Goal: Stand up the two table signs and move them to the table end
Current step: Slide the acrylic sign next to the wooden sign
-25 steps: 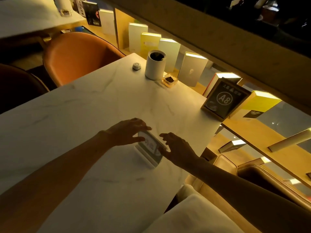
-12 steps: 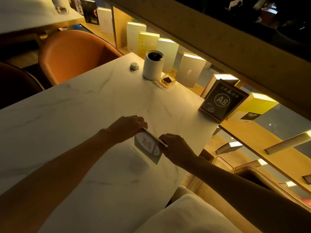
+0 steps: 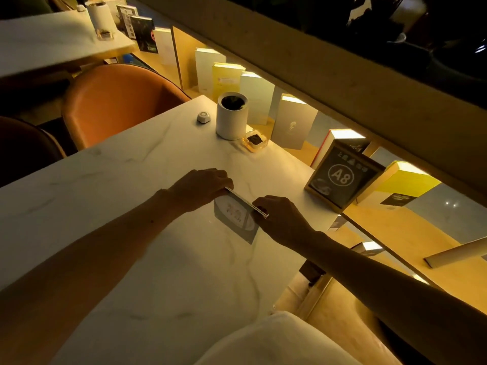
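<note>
A small clear table sign (image 3: 235, 216) with a pale printed card stands nearly upright in the middle of the white marble table (image 3: 110, 196). My left hand (image 3: 201, 186) grips its top left corner and my right hand (image 3: 279, 217) grips its top right corner. A second sign, dark with "A8" in a circle (image 3: 341, 177), stands upright in a wooden frame at the table's right end, apart from both hands.
A white cylinder holder (image 3: 231, 115), a small round call button (image 3: 203, 117) and a clear dish (image 3: 254, 140) sit at the table's far end. Books (image 3: 293, 122) line a lit shelf behind. An orange chair (image 3: 118, 101) stands far left; a padded seat (image 3: 274, 341) is near me.
The small sign lay flat under my hands a second ago; both hands have gripped its upper edge and tipped it up to nearly upright.
</note>
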